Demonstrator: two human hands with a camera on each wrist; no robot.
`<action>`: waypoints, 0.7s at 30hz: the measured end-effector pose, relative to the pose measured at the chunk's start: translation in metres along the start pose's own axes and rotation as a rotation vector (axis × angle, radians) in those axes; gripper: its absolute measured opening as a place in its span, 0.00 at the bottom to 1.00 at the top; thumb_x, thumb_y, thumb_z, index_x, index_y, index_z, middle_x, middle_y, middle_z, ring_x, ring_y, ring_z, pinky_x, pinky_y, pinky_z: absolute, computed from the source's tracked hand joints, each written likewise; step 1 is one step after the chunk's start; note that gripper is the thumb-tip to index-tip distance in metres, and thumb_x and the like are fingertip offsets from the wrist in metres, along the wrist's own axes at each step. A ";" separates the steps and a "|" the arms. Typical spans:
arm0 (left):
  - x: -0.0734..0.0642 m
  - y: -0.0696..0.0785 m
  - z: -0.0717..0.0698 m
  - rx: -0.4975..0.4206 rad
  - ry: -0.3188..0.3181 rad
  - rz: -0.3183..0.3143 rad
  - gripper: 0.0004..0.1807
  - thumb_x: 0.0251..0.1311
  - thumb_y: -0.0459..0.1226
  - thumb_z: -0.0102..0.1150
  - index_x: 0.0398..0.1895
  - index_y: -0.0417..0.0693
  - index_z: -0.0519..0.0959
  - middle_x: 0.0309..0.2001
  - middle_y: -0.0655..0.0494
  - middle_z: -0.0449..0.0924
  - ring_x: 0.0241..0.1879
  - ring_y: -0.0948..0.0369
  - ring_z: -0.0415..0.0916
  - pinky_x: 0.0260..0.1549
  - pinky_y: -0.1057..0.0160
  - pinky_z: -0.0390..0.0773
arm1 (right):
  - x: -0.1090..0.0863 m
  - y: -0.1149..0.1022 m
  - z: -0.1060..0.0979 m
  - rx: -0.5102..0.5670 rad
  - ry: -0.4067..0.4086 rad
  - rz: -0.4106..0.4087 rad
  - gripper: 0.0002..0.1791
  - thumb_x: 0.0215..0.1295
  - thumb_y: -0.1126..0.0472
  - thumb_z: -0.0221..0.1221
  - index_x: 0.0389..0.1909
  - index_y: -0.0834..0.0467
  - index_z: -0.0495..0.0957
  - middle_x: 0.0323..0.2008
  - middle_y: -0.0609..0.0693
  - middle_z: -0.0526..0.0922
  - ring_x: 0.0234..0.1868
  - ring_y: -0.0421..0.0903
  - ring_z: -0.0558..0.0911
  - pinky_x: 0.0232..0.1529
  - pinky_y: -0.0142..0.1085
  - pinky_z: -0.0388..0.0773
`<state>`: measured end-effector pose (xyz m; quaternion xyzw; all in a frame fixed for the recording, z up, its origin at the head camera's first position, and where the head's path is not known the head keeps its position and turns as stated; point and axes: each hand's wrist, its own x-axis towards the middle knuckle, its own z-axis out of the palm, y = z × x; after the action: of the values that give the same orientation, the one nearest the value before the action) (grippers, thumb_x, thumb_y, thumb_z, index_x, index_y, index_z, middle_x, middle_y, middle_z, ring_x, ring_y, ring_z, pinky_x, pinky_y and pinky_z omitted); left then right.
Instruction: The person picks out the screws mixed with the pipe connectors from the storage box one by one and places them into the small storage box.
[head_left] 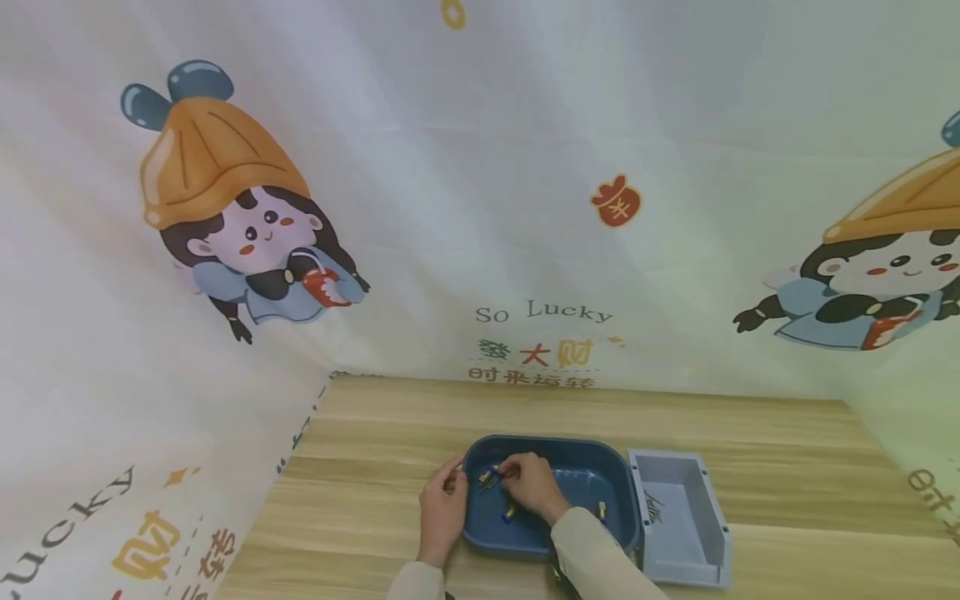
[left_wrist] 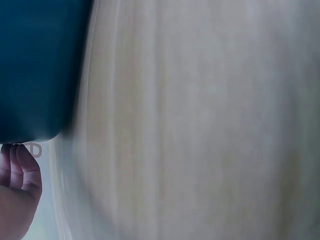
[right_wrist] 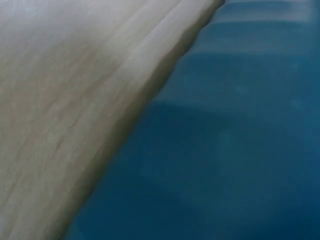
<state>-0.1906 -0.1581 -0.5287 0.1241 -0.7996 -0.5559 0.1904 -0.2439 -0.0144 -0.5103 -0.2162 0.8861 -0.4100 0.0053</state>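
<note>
A dark blue plastic basin (head_left: 592,482) sits on the wooden table. My left hand (head_left: 441,512) holds its left rim, and the left wrist view shows curled fingers (left_wrist: 27,167) against the basin's edge (left_wrist: 35,65). Over the basin's left part, my right hand (head_left: 531,483) pinches a small brass fitting with a blue end (head_left: 496,470), partly hidden by the fingers. Just left of those fingertips are more small brass pieces (head_left: 484,480). Another blue-ended brass fitting (head_left: 508,513) lies below the right hand, and one (head_left: 602,510) lies near the basin's right side.
A grey open tray (head_left: 686,500) stands against the basin's right side, with several thin dark screw-like pieces (head_left: 652,510) at its left. The wooden tabletop (head_left: 352,467) runs back to a printed curtain (head_left: 420,250). The right wrist view shows only blue plastic and wood, blurred.
</note>
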 end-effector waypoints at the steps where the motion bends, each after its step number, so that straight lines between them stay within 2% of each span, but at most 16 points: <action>1: -0.001 0.000 0.000 -0.001 0.000 -0.002 0.15 0.56 0.30 0.51 0.47 0.45 0.77 0.35 0.49 0.79 0.33 0.62 0.74 0.33 0.69 0.74 | 0.000 0.000 0.000 -0.007 -0.007 0.002 0.08 0.44 0.71 0.60 0.29 0.63 0.81 0.25 0.52 0.82 0.25 0.40 0.78 0.26 0.29 0.73; 6: -0.001 0.001 0.002 -0.010 0.002 -0.003 0.15 0.56 0.31 0.51 0.48 0.45 0.77 0.34 0.51 0.78 0.32 0.63 0.74 0.33 0.70 0.74 | 0.000 -0.001 0.000 -0.049 -0.021 -0.005 0.09 0.45 0.70 0.60 0.31 0.61 0.82 0.29 0.52 0.83 0.29 0.44 0.79 0.30 0.33 0.75; 14: 0.002 0.000 0.002 -0.017 0.007 0.013 0.15 0.56 0.30 0.52 0.47 0.44 0.77 0.34 0.49 0.78 0.32 0.63 0.74 0.32 0.70 0.74 | 0.001 -0.001 0.002 -0.122 -0.045 -0.038 0.12 0.47 0.68 0.60 0.35 0.59 0.82 0.35 0.53 0.84 0.42 0.51 0.80 0.43 0.42 0.75; 21: 0.001 -0.001 0.002 -0.019 0.004 0.003 0.15 0.56 0.30 0.51 0.47 0.45 0.77 0.33 0.50 0.78 0.32 0.63 0.74 0.32 0.70 0.74 | 0.001 0.001 0.005 -0.122 -0.038 -0.031 0.09 0.45 0.69 0.61 0.30 0.60 0.82 0.28 0.50 0.83 0.32 0.45 0.80 0.34 0.36 0.75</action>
<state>-0.1922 -0.1571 -0.5296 0.1221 -0.7941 -0.5629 0.1939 -0.2449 -0.0176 -0.5141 -0.2375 0.9056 -0.3513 0.0023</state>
